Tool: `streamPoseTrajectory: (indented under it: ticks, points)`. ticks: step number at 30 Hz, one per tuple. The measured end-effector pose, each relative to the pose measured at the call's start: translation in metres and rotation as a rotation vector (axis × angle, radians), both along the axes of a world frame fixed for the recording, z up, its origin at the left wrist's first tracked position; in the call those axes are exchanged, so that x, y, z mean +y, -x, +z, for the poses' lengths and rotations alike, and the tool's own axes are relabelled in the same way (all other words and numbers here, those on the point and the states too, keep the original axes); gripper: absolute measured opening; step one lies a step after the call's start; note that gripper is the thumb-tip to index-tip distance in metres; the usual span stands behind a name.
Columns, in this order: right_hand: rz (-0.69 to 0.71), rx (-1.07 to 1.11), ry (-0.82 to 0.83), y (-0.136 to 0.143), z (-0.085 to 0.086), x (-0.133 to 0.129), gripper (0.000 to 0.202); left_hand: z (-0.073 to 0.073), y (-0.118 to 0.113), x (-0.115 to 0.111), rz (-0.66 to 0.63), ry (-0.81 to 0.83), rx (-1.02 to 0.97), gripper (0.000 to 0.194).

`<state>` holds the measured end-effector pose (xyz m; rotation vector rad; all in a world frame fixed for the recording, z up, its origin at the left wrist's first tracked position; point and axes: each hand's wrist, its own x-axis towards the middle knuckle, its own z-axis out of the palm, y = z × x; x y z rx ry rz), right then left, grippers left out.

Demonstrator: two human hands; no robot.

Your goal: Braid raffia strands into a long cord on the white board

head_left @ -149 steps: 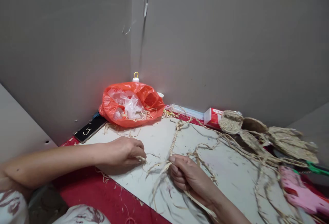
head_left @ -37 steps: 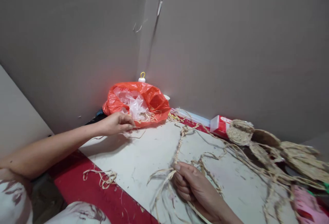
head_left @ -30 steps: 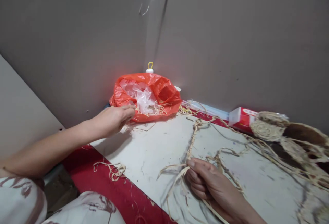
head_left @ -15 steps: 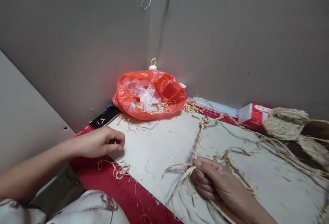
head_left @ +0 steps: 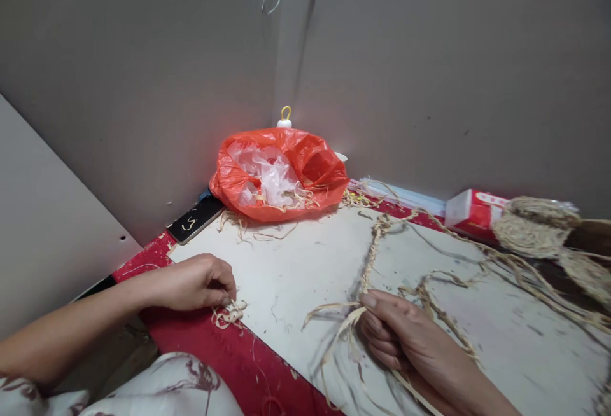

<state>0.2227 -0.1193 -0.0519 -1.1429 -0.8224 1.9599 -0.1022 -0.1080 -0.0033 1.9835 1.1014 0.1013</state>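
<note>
My right hand (head_left: 405, 333) pinches the lower end of a braided straw cord (head_left: 371, 254) between thumb and finger; loose strands (head_left: 346, 327) fan out below the pinch. My left hand (head_left: 205, 282) is at the left edge of the white board, its fingers closed at a small tangle of straw scraps (head_left: 230, 314). The tangle lies partly on the red surface and touches the fingertips. Another length of cord (head_left: 442, 317) curves on the board beyond my right hand.
An orange plastic bag (head_left: 229, 203) with clear plastic and scraps sits in the wall corner. A black phone (head_left: 195, 219) lies left of it. A red and white packet (head_left: 470, 212) and coiled straw braid (head_left: 529, 231) are at the right.
My left hand has moved down to the straw scraps, closing its fingers on them and exposing more of the phone. My right hand keeps its pinch on the cord, almost unmoved.
</note>
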Motion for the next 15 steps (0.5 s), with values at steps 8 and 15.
streamPoseTrajectory:
  ticks: [8, 15]
  points:
    - [0.005, 0.011, -0.004, 0.000, 0.001, 0.000, 0.053, 0.003, -0.010, 0.012, 0.271, 0.308, -0.498, 0.016]
    - [0.008, 0.042, -0.049, 0.001, 0.000, 0.001, 0.051, 0.008, -0.049, 0.033, 0.487, 0.734, -0.721, 0.020]
